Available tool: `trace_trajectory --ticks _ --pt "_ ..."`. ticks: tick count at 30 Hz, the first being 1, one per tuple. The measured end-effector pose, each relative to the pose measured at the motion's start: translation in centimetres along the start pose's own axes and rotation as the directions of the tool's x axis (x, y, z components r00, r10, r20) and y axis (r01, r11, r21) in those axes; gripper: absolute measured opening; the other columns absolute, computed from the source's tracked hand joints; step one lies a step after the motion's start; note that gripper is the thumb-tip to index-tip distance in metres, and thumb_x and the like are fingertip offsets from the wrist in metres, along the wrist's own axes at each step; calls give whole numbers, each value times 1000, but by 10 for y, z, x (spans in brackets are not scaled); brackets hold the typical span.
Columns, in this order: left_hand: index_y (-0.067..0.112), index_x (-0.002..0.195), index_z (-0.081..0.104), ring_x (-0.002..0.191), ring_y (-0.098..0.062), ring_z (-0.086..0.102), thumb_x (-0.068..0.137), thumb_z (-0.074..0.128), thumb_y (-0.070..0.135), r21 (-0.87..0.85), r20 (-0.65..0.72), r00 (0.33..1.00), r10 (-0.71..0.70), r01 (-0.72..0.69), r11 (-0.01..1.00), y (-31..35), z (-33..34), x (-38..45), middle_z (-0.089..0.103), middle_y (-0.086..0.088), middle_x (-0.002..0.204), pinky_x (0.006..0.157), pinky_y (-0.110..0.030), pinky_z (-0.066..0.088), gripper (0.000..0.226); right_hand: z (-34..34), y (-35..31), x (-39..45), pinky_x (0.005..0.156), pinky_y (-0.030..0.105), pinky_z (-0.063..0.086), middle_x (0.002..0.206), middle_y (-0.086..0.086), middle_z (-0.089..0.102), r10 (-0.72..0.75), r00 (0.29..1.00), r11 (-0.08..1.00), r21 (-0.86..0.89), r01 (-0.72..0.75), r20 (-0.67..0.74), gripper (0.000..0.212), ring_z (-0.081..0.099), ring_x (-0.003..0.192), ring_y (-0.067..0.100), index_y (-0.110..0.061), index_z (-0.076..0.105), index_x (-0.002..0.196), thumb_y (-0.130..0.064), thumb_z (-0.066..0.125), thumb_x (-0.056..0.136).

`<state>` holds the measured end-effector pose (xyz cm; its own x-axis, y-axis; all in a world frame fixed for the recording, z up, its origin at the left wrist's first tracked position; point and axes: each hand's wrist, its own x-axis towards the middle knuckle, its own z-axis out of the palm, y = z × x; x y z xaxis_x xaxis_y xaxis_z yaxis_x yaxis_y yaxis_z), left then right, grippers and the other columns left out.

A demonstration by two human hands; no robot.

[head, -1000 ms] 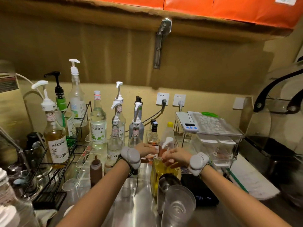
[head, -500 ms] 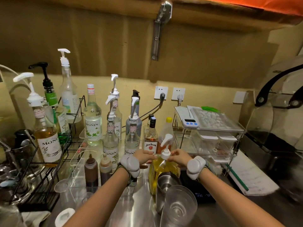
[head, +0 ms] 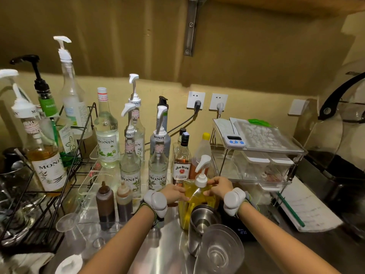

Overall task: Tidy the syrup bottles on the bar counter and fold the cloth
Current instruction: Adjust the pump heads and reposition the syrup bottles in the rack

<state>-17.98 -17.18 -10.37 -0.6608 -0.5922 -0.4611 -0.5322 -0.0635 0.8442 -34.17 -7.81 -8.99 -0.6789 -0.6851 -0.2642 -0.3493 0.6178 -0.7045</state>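
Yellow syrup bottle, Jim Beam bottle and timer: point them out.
yellow syrup bottle (head: pixel 197 196): head view, on its shoulder.
Jim Beam bottle (head: pixel 181 171): head view, on its label.
timer (head: pixel 235 140): head view, on its front face.

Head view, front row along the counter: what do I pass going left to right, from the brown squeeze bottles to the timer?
Dark brown squeeze bottle → lighter brown squeeze bottle → left hand → yellow pump bottle → right hand → white timer.

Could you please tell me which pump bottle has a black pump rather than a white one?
The green-labelled bottle in the wire rack at far left.
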Motion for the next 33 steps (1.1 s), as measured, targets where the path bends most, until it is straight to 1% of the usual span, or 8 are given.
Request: trace_trajectory --ticks 3,10,15,17,20,24,27,33 --pt "0 132 53 130 -29 49 81 61 -11 -1 -24 1000 14 -14 1000 -1 -2 9 56 -16 136 111 -37 39 53 2 -1 9 96 26 43 125 6 63 4 1000 1000 19 -4 3 46 55 120 23 -8 66 115 -3 78 71" --pt "1 134 52 126 -26 51 83 64 -5 -48 -88 996 -8 4 999 6 -13 27 54 -13 137 106 -30 42 53 5 -12 30 88 25 41 127 6 62 -10 997 1000 30 8 72 50 55 120 24 -9 65 118 -8 80 69" --pt "1 129 56 88 -17 60 82 64 -6 -70 -68 998 -18 13 997 4 -19 29 62 -18 126 58 -12 51 48 9 -9 36 91 25 40 130 5 61 -20 998 1000 11 19 64 53 53 124 24 -11 65 120 -11 81 69" --pt "1 126 60 75 -17 60 80 66 -7 -82 -78 997 -25 18 996 4 -22 28 66 -20 115 48 -9 50 47 9 -9 36 93 26 40 131 4 60 -28 997 1000 12 28 71 54 52 125 23 -12 64 121 -12 81 69" --pt "-4 120 62 59 -18 55 77 67 -11 -134 -97 994 -53 40 990 6 -25 31 64 -18 94 48 -16 51 44 8 -9 38 89 23 39 131 5 61 -30 998 999 46 27 63 54 53 123 22 -11 65 121 -11 81 69" --pt "-4 119 64 57 -19 53 76 66 -13 -171 -110 990 -88 69 983 6 -27 34 64 -13 77 49 -17 52 43 10 -9 42 91 24 41 130 6 60 -33 997 997 67 28 73 54 54 122 23 -12 65 120 -10 81 69" --pt "0 119 65 63 -18 56 75 69 -10 -151 -141 987 -76 54 987 8 -27 37 65 -12 90 48 -14 52 46 14 -9 47 104 33 45 130 7 61 -40 998 996 80 35 52 55 55 121 25 -13 65 121 -11 82 68" --pt "1 130 55 79 -18 59 79 68 -6 -147 -129 989 -66 47 988 13 -30 50 61 -14 113 71 -21 52 53 20 -14 62 102 36 48 127 7 64 -62 997 992 111 57 42 58 59 117 24 -13 64 123 -11 82 68"
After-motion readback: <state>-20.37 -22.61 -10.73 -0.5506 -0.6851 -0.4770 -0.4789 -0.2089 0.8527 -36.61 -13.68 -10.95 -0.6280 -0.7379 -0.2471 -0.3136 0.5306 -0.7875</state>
